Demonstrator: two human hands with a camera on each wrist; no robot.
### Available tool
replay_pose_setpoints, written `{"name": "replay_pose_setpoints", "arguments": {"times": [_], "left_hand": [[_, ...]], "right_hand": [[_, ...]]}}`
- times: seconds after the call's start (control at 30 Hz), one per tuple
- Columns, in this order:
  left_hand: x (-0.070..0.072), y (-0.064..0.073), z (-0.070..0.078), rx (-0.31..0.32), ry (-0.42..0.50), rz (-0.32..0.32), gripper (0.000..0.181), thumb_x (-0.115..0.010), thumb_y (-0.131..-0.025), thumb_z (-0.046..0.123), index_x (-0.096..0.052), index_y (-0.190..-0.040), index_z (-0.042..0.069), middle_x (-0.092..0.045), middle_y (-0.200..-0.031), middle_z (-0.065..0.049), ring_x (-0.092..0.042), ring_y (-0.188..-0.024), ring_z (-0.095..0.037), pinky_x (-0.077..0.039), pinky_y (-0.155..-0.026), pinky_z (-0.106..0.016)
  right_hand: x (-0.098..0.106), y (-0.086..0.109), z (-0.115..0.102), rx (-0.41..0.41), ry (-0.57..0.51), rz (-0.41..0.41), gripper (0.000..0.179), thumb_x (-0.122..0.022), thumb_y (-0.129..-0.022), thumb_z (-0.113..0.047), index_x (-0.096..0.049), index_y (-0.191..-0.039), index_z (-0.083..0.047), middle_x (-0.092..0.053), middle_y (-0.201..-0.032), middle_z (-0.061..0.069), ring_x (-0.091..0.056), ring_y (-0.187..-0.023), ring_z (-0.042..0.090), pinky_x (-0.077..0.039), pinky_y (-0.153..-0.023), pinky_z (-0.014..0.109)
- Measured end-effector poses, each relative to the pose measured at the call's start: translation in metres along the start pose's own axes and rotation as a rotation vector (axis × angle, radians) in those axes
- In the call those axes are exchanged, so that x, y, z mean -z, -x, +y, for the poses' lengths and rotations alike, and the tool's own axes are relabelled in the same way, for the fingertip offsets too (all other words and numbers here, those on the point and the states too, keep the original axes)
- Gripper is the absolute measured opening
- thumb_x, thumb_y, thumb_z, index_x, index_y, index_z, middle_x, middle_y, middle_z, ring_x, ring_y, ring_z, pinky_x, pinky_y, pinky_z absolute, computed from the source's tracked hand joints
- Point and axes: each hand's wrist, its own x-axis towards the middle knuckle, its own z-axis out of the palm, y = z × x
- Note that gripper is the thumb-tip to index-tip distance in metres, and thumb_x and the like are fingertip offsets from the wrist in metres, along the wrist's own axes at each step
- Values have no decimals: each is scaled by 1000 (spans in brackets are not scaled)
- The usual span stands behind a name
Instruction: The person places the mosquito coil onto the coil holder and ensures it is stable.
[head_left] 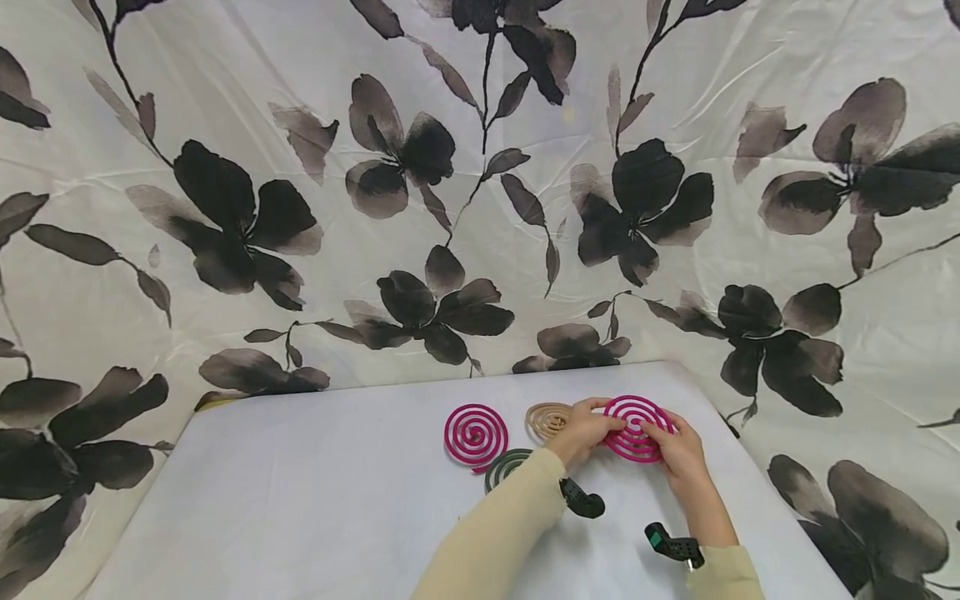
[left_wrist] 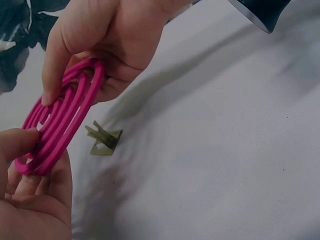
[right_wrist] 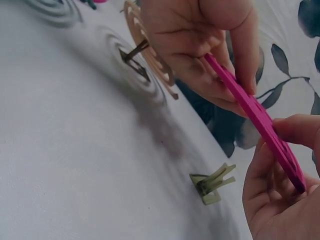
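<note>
A bright pink mosquito coil (head_left: 637,455) is held up off the table between both hands. My left hand (head_left: 588,429) pinches its left edge, thumb on the upper face and fingers beneath. On the opposite edge, my right hand (head_left: 684,450) grips it the same way. Seen from the left wrist, the coil (left_wrist: 75,110) is tilted. A small olive-green stand (left_wrist: 106,141) with upright prongs sits on the table below; the right wrist view shows this stand (right_wrist: 207,187) apart from the coil. In the head view the stand is hidden.
A tan coil (head_left: 542,421) sits raised on a stand just left of my left hand. Farther left are another pink coil (head_left: 476,450) and a dark green coil (head_left: 498,475), partly covered by my left sleeve. The white table (head_left: 300,492) ends at a floral cloth backdrop.
</note>
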Motion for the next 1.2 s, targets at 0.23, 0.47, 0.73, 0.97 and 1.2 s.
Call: {"name": "replay_pose_setpoints", "arguments": {"times": [0.23,0.47,0.73,0.97,1.2], "left_hand": [[-1,1,-5,15,-31,-20,35,-74,-82,-1,-66,-115,9,-63,-91,-5,-59,-73,-12,-53,-62,-25],[-7,0,-11,32,-36,3,38,-76,-80,-2,-64,-115,6,-63,-91,-6,-61,-78,-14,-54,-67,-27],[-14,3,-16,1,-53,51,29,-75,-81,-2,-64,-107,0,-62,-89,-6,-62,-79,-14,-55,-69,-28],[-20,5,-23,7,-55,116,27,-76,-79,-1,-63,-103,-1,-62,-93,-8,-62,-87,-18,-55,-75,-30],[-26,6,-31,22,97,93,30,-75,-79,-4,-63,-107,-3,-65,-97,-10,-64,-91,-20,-56,-76,-32]], "right_hand": [[2,-1,7,-7,11,16,70,-63,-96,-21,-25,-151,-2,-29,-150,25,-37,-130,35,-41,-101,40],[7,-5,16,-10,49,27,69,-64,-95,-26,-30,-148,0,-34,-146,25,-44,-121,30,-50,-74,17],[7,-9,23,-5,64,41,68,-65,-94,-27,-32,-147,-1,-37,-144,23,-46,-114,28,-48,-70,17],[7,-7,27,-20,64,53,69,-68,-92,-30,-36,-143,4,-41,-141,25,-47,-113,27,-47,-70,15],[8,-7,29,-29,34,65,66,-67,-93,-29,-38,-140,6,-43,-140,23,-48,-110,22,-46,-70,13]]}}
